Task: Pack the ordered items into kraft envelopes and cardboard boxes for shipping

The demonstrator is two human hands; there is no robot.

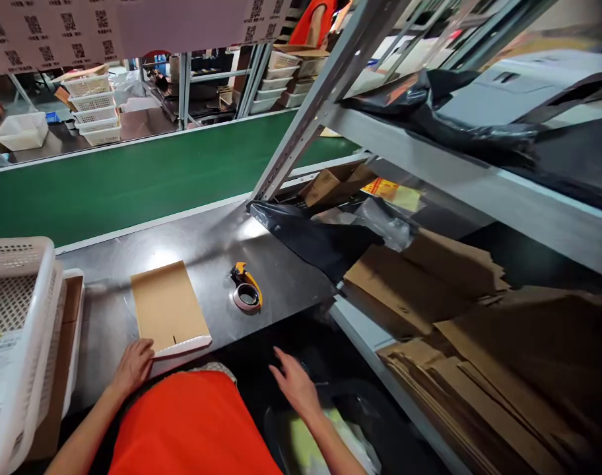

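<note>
A flat brown cardboard mailer (170, 303) lies on the metal table, its near edge finished with a white strip and a short black mark just above. My left hand (135, 364) has its fingers closed at the near left corner of this mailer. Away from the tabletop, my right hand (296, 386) is held with fingers apart and nothing in them. It hovers above a dark bin (276, 422) that contains crumpled clear plastic and yellowish paper. To the right of the mailer, a tape dispenser (248, 290) with an orange-yellow handle and a tape roll rests on the table.
White perforated baskets (43, 290) stand at the left edge. Folded cardboard (410, 284) and stacked flat boxes (459, 396) fill the right side, below a metal shelf (430, 152). A black plastic bag (325, 241) drapes near the post. A green conveyor belt (133, 171) runs behind the table.
</note>
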